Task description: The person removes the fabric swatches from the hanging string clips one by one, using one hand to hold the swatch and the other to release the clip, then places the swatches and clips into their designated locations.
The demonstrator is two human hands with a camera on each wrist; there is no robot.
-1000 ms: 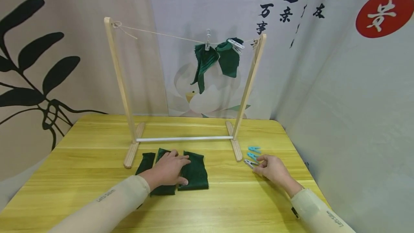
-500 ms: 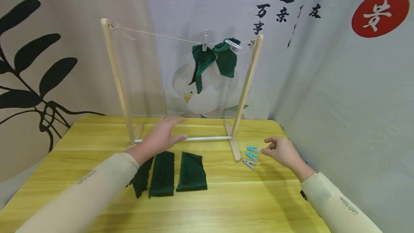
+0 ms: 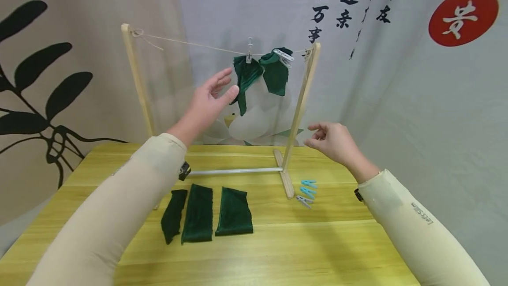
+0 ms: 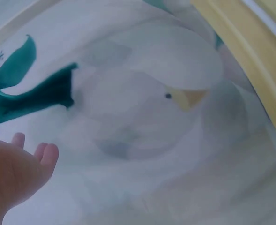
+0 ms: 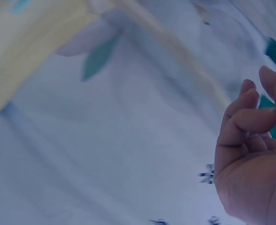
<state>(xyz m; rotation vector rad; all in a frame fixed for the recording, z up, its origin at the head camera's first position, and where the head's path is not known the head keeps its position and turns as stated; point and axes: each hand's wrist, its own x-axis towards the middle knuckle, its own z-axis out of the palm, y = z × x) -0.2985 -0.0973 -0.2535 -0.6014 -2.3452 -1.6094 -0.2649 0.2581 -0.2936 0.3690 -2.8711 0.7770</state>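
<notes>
My left hand (image 3: 208, 100) is raised in front of the drying rack (image 3: 301, 114), fingers straight and spread, holding nothing. Just beyond its fingertips, to their right and a touch higher, hangs the left green cloth (image 3: 244, 78) — apart from the hand, not touching as far as I can tell. In the left wrist view the cloth's dark tail (image 4: 39, 96) trails above my fingertips (image 4: 46, 154), confirming a gap. The cloth hangs with its long axis near vertical, drooping from a white clip (image 3: 248, 54) on the string (image 3: 190, 44). A second green cloth (image 3: 274, 74) hangs beside it nearer the right post, under another white clip (image 3: 283, 55).

My right hand (image 3: 333, 141) hovers lower and to the right of the right post, fingers loosely curled with nothing between them; the right wrist view shows the same relaxed curl (image 5: 252, 154). It sits well apart from the left cloth and nearer the second one, but below both.

So the left hand is clearly nearer the left cloth, which lies forward, right and slightly up from it.

Down on the table (image 3: 317, 242) lie three folded green cloths (image 3: 206, 215) side by side, and three loose pegs (image 3: 306, 191) — two blue, one pale — beside the rack's right foot.
</notes>
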